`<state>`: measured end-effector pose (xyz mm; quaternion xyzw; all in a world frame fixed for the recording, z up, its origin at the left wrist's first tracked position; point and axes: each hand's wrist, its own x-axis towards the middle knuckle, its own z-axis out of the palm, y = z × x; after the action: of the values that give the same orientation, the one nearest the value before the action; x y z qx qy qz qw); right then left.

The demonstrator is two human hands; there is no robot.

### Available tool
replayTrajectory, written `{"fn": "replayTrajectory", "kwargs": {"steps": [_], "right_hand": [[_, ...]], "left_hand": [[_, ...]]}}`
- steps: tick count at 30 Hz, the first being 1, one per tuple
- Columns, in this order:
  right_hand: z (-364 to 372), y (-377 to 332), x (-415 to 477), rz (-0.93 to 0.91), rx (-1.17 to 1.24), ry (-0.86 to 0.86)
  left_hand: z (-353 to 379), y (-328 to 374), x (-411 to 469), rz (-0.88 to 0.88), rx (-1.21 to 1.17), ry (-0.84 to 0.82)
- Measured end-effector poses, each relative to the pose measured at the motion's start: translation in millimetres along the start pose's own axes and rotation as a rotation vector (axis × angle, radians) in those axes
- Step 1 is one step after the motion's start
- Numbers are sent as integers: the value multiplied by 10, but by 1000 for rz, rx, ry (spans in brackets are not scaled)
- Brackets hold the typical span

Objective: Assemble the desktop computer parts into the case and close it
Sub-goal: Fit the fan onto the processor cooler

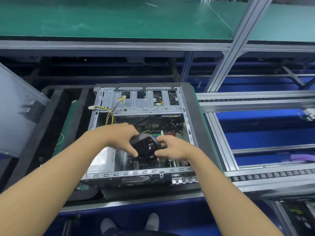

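An open grey desktop case (185,106) lies on its side on a dark pallet. Inside I see the green motherboard (170,133), the power supply (102,159) with a white label at the near left, and a metal drive cage (136,103) at the far end. A black CPU cooler fan (146,145) is held above the motherboard. My left hand (119,137) grips its left side, thumb under its near edge. My right hand (172,148) pinches its right side. Yellow and black power cables (109,114) trail over the case's far left.
The grey side panel (18,106) leans tilted at the left. An aluminium frame post (233,48) rises at the right beside roller conveyor rails (255,99). A green shelf (102,17) runs across above. A purple cloth (301,157) lies at far right. My shoes (129,223) show below.
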<state>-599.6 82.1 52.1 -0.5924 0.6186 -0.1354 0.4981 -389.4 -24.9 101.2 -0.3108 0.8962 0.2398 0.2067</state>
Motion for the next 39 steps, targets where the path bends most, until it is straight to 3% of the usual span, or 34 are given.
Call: {"fn": "replayTrajectory", "kwargs": {"steps": [4,10,18,24,29,33,36,39], "right_hand": [[46,3,22,34,-98,-75],[123,14,64,172,-379,-220],[110,6,53,154,-292,-269],[111,-6,22,165,-282,-354],[105,-60,45,162,-138,-423],[128,-3,47,126,-173,-451],[151,14,51,91,-84,-473],[159,7,61,89,-82,-478]], "left_hand": [[114,-87,1,-32,53,-2],[263,228,114,-108,337,-107],[430,271,185,-58,364,-310],[465,208,184,-28,380,-358],[354,196,176,-29,257,-477],[257,224,147,-47,216,-571],[234,273,105,-49,322,-592],[113,195,-40,-30,164,-550]]}}
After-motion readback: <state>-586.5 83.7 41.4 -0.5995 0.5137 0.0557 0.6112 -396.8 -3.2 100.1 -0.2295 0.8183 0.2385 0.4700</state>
